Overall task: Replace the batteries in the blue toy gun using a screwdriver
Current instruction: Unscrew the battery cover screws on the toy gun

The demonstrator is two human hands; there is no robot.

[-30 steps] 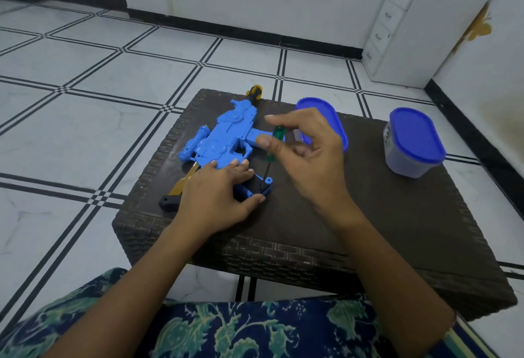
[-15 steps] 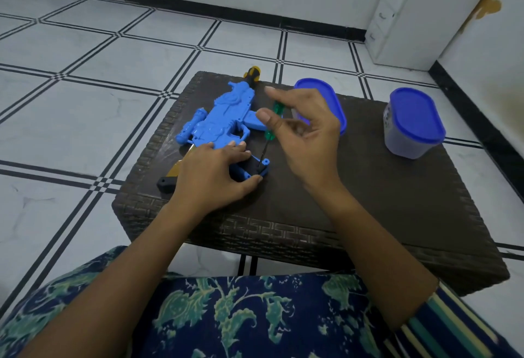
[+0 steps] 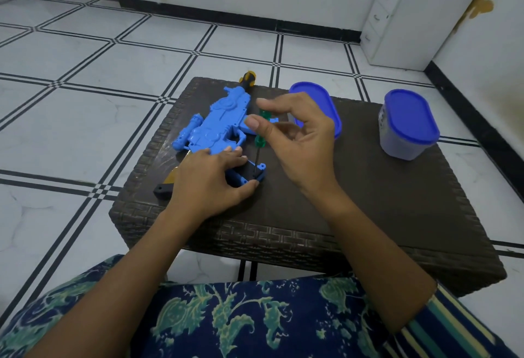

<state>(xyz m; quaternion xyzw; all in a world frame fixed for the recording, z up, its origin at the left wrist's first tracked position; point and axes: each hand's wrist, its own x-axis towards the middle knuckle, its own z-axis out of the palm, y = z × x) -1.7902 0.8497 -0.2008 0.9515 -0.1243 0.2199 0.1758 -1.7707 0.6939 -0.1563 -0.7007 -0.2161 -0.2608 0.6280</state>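
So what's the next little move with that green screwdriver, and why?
Probably twist the screwdriver with the right hand, whose fingers pinch its green handle. Its tip stands nearly upright on the grip of the blue toy gun, which the left hand holds steady, so a screw there likely needs turning.

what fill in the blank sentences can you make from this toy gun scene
1. The right hand pinches a screwdriver with a ____ handle.
2. The left hand holds the grip of the ____ toy gun.
3. The screwdriver stands nearly upright, its tip pointing ____ onto the gun's grip.

Missing words: green, blue, down
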